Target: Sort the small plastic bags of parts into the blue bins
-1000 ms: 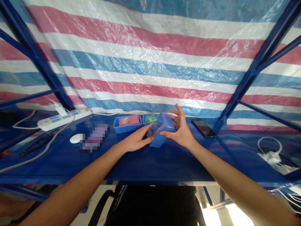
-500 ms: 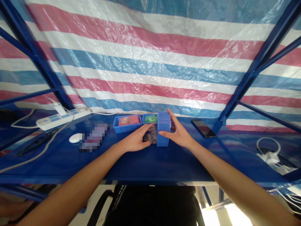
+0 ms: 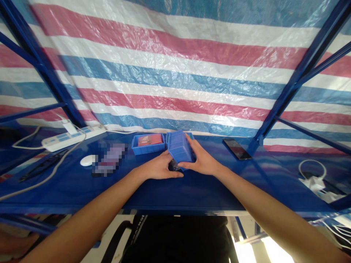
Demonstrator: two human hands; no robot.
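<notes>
A blue plastic bin (image 3: 179,148) is tipped over, its ribbed underside facing up and its mouth turned down to the left. My right hand (image 3: 201,157) grips it from the right, thumb at its near edge and fingers along its far side. My left hand (image 3: 159,166) is cupped beneath the bin's mouth, around a shiny clear plastic bag (image 3: 174,165) with dark contents. Most of that bag is hidden by the bin and my fingers. Behind the tipped bin, another blue bin (image 3: 191,135) shows only in part.
To the left, a blue bin (image 3: 149,149) holds a pink-red packet (image 3: 150,139). A dark phone (image 3: 236,148) lies on the right of the blue table (image 3: 192,193). Leftward are a white mouse (image 3: 87,160), a pixelated item (image 3: 110,160), and a power strip (image 3: 74,138) with cables.
My right hand has rolled the bin leftward from standing on end to mouth down, over the bin with green contents, now mostly covered. My left hand has shifted slightly nearer me, under its mouth.
</notes>
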